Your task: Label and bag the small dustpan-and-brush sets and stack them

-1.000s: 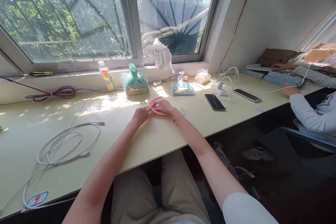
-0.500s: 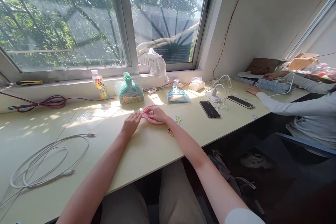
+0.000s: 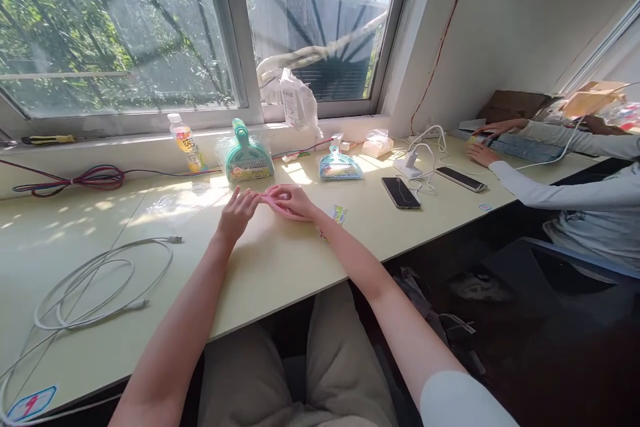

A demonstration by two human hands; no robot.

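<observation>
A small pink dustpan (image 3: 280, 203) lies on the pale yellow desk (image 3: 280, 267) in front of me. My right hand (image 3: 295, 200) rests on it with fingers curled over its right side, gripping it. My left hand (image 3: 237, 210) is at its left edge, fingers spread and tips touching the pink handle end. A small coloured paper label (image 3: 339, 215) lies just right of my right wrist.
Two packaged green and blue mini dustpan sets (image 3: 247, 160) (image 3: 340, 165) stand behind, beside a drink bottle (image 3: 186, 144). A white cable (image 3: 95, 280) coils at left. Two phones (image 3: 400, 192) (image 3: 461, 179) lie right, near another person's hands (image 3: 480, 153).
My left hand has opened its fingers and lifted slightly at the dustpan's left end. The view shifted a little; the neighbour's hands moved along the desk.
</observation>
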